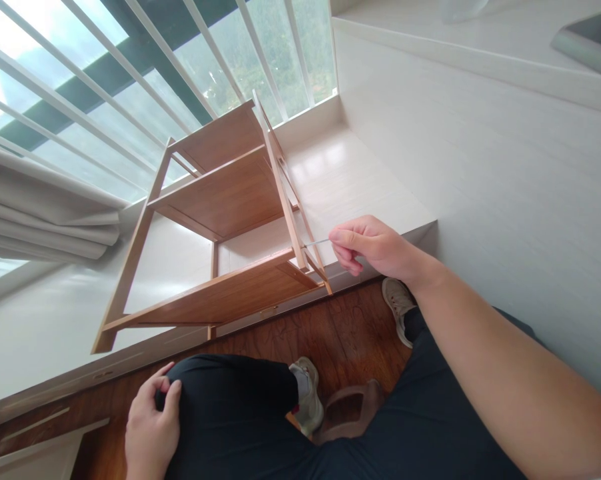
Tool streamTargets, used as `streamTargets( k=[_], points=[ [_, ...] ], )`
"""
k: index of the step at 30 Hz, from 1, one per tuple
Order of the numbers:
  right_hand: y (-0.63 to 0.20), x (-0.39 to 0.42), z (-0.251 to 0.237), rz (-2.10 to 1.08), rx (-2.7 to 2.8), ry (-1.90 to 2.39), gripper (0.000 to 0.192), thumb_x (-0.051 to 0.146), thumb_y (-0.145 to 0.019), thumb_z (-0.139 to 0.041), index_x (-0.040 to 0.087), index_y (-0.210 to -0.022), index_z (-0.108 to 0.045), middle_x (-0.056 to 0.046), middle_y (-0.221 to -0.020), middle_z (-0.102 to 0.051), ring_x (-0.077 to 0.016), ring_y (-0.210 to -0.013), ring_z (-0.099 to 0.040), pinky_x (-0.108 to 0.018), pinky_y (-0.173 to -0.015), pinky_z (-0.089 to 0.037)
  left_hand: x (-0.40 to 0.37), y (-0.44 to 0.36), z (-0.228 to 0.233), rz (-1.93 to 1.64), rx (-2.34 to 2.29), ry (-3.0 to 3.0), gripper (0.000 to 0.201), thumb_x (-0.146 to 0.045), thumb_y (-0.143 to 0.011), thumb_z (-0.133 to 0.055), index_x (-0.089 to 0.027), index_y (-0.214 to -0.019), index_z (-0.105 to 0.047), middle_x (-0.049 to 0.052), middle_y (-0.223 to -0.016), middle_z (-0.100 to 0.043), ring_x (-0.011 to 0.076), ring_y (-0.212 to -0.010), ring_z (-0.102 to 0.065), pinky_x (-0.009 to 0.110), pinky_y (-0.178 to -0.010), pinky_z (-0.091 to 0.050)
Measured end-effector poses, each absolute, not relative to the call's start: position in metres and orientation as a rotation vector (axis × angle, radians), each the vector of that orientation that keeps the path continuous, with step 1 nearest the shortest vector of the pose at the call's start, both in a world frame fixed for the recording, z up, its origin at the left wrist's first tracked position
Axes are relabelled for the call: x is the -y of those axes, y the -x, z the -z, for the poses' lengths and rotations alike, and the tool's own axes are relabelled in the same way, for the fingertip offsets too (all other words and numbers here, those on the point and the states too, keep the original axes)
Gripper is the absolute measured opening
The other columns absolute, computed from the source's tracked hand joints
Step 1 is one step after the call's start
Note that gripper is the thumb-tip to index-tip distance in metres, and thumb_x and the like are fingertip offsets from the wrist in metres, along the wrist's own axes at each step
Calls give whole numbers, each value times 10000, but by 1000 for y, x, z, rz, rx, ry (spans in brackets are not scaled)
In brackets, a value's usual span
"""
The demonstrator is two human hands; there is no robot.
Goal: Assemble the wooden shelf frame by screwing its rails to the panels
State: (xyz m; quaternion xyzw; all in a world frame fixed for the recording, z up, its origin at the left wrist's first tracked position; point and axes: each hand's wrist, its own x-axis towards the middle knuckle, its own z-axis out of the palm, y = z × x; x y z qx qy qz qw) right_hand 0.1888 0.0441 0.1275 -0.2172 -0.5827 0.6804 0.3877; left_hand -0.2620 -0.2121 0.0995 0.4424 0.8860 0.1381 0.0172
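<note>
Silvery rod (318, 242) crosswise in pinch of right fingers (344, 238), tip leftward at wooden shelf (220, 193)

One wooden rack (127, 275), three shelves (220, 193). One thin rod (317, 242). Two hands (373, 245), two shoes (309, 400). One curtain (45, 210).

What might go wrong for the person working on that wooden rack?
The thin rod in the right hand might slip and scratch the wooden rack. The rack could also shift, since the left hand rests by the knee rather than steadying it. And being near the front edge of the ledge, it might slide off if pushed hard.
</note>
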Motion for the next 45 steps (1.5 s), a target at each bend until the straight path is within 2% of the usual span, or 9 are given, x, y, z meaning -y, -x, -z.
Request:
streamTargets(
  k=[3, 8, 12, 14, 20, 26, 29, 34, 45],
  points=[
    [-186, -43, -128, -1788, 1439, 522, 579, 562, -995, -674, 198, -575, -513, 30, -466, -536, -89, -427, -483, -228, -474, -434, 212, 262, -99, -400, -2761, -1362, 346, -593, -914, -470, -261, -817, -458, 68, -1394, -720, 336, -1193, -667, 446, -949, -486],
    [-182, -40, -128, -1876, 1333, 509, 614, 622, -980, -673, 205, -562, -504, 34, -436, -503, -95, -401, -469, -227, -429, -394, 212, 262, -99, -391, -2753, -1356, 359, -609, -921, -458, -263, -825, -449, 68, -1408, -710, 339, -1201, -661, 451, -966, -478],
    [-177, -38, -126, -1780, 1321, 548, 678, 658, -972, -666, 239, -525, -375, 67, -418, -372, -92, -390, -433, -238, -418, -380, 212, 263, -99, -398, -2746, -1369, 360, -609, -919, -464, -262, -822, -450, 70, -1402, -713, 338, -1204, -657, 446, -955, -472],
    [-175, -38, -124, -1725, 1313, 557, 683, 668, -979, -649, 245, -534, -348, 69, -438, -355, -95, -397, -436, -242, -420, -372, 212, 262, -99, -395, -2740, -1373, 357, -608, -916, -466, -264, -824, -449, 67, -1406, -711, 336, -1203, -656, 445, -953, -470],
    [-180, -35, -118, -1540, 1367, 608, 565, 646, -1020, -601, 205, -674, -533, 34, -570, -501, -105, -504, -496, -239, -471, -366, 209, 259, -99, -386, -2747, -1368, 360, -616, -914, -450, -268, -824, -438, 68, -1403, -711, 340, -1199, -659, 455, -960, -475],
    [-191, -34, -118, -1125, 1645, 655, 398, 551, -1054, -601, 196, -907, -708, -9, -751, -633, -153, -698, -572, -289, -682, -481, 208, 258, -99, -405, -2745, -1386, 347, -599, -917, -465, -267, -819, -437, 62, -1384, -721, 330, -1188, -663, 447, -966, -483],
    [-192, -36, -117, -984, 1752, 615, 330, 467, -1078, -581, 200, -930, -709, -39, -852, -685, -179, -789, -623, -315, -765, -502, 208, 258, -99, -404, -2743, -1381, 347, -599, -916, -464, -267, -821, -437, 67, -1393, -717, 335, -1193, -657, 453, -969, -477],
    [-194, -40, -114, -812, 1891, 563, 243, 310, -1101, -529, 206, -943, -681, -56, -907, -679, -195, -859, -636, -339, -830, -502, 208, 258, -100, -394, -2736, -1378, 363, -615, -918, -453, -265, -822, -438, 74, -1397, -712, 336, -1205, -653, 452, -971, -475],
    [-196, -44, -117, -704, 1960, 526, 217, 264, -1103, -502, 219, -955, -654, -62, -929, -679, -209, -890, -636, -353, -830, -504, 212, 265, -95, -407, -2745, -1397, 356, -609, -905, -472, -263, -823, -449, 68, -1394, -717, 332, -1197, -658, 446, -974, -476]
  ],
)
